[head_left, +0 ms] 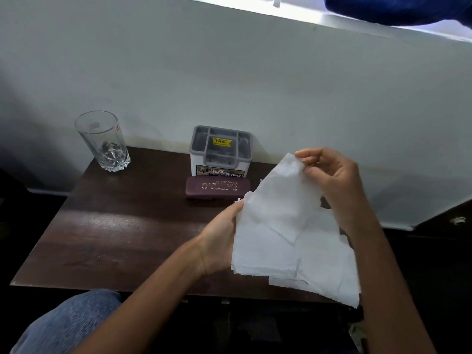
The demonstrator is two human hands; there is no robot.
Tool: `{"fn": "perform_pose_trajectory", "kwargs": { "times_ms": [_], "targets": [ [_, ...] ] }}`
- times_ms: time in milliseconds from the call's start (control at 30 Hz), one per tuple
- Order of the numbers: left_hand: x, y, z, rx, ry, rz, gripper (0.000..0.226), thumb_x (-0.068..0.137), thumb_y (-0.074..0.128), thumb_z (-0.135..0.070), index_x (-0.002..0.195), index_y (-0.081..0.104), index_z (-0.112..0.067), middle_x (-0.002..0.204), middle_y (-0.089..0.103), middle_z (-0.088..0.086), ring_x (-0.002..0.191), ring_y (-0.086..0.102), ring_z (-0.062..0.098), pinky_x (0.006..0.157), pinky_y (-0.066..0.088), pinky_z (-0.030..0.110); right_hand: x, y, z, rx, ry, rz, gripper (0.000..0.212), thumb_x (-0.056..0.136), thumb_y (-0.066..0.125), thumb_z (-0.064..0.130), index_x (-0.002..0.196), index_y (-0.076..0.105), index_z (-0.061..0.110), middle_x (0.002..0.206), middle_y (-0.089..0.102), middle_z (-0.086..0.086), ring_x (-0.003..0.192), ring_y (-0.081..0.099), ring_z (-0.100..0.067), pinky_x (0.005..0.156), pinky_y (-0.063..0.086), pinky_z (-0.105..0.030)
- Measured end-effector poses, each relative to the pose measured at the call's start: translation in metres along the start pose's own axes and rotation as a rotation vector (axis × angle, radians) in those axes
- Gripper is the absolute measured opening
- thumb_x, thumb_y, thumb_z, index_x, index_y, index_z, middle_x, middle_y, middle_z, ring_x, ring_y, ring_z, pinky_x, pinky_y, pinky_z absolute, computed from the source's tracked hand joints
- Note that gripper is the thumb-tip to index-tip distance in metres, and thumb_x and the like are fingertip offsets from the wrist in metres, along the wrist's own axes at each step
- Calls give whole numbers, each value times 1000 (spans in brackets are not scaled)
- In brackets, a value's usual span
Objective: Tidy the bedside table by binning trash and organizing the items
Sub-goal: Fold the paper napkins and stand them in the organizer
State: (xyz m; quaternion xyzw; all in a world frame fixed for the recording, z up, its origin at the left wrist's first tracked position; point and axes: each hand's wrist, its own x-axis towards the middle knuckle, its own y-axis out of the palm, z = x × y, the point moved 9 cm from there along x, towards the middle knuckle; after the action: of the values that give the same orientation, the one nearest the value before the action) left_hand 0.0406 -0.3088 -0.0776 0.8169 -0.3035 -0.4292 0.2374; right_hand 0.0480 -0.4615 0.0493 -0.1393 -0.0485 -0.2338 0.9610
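Observation:
Several white tissue sheets [288, 233] hang in a loose stack over the right part of the dark wooden bedside table [115, 238]. My left hand [219, 241] grips the stack's left edge from underneath. My right hand [332, 180] pinches the top corner of the upper sheet between thumb and fingers. A maroon spectacle case [217, 190] lies shut behind the tissues. Directly behind it, against the wall, stands a grey and white organizer box [220, 152] with a yellow price sticker. A clear drinking glass [103, 141] stands at the table's back left corner.
The white wall [229, 72] runs right behind the table. My knee in blue jeans [71, 325] is below the table's front left edge. Dark furniture [444, 238] stands to the right. A blue cloth [398, 8] hangs at the top right.

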Motion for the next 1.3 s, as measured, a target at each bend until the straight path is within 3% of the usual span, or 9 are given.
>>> {"fn": "perform_pose_trajectory", "kwargs": {
  "times_ms": [267,400,533,600,733,933,1100,1200,1300],
  "targets": [
    [-3,-1,0,12,-36,-15,59,87,41,-60,75,78,-16,82,75,5,73,72,20,75,51,38,-10,0,35,143,-5,260,32,71,53,2,81,71,26,73,61,8,68,52,-10,58,39,-18],
    [-3,-6,2,63,-38,-72,38,80,59,-37,105,68,-10,97,73,10,87,69,25,83,52,40,-24,27,45,188,-1,498,36,67,54,-4,81,71,25,72,61,5,64,53,-8,55,38,-19],
    [-4,-8,3,70,-45,-104,31,91,48,-20,114,61,-3,102,70,15,91,65,30,84,50,41,-38,46,55,233,-14,700,34,65,60,-7,86,71,18,71,62,-1,60,56,-8,56,44,-18],
    [-2,-7,3,69,-33,-86,33,92,47,-18,117,59,-2,106,68,16,95,63,30,89,48,42,-38,49,53,263,17,701,33,66,60,-9,85,71,16,72,64,-2,60,58,-8,55,47,-17],
    [-1,0,1,32,-6,8,23,91,46,-22,94,63,-8,75,68,6,68,64,20,74,48,34,-31,55,32,231,114,632,32,70,59,-16,88,68,10,73,65,-3,64,60,-9,57,49,-16],
    [-4,9,-4,-26,33,51,26,95,41,-31,88,60,-14,68,66,-1,62,64,14,69,49,29,-22,64,-1,-79,140,520,31,79,57,-15,91,66,12,72,62,-2,70,56,-13,66,44,-23],
    [-4,9,-7,-77,39,38,53,93,38,-49,88,74,-10,85,73,7,76,69,20,81,48,35,-17,67,-1,-195,59,459,28,80,58,-11,89,66,14,72,63,0,69,55,-15,64,46,-17],
    [-3,6,-6,-76,21,31,61,89,39,-59,96,73,-9,96,73,11,86,69,23,87,49,38,-15,66,-3,-274,11,413,27,79,59,-9,89,66,15,76,66,-4,71,59,-30,70,52,-32],
    [-5,9,-5,-25,6,60,52,86,46,-55,90,72,-9,87,72,9,79,69,21,82,51,36,-14,67,-3,-319,-26,405,24,79,60,-8,90,67,13,79,68,-7,76,61,-36,72,54,-37]
  ]
}}
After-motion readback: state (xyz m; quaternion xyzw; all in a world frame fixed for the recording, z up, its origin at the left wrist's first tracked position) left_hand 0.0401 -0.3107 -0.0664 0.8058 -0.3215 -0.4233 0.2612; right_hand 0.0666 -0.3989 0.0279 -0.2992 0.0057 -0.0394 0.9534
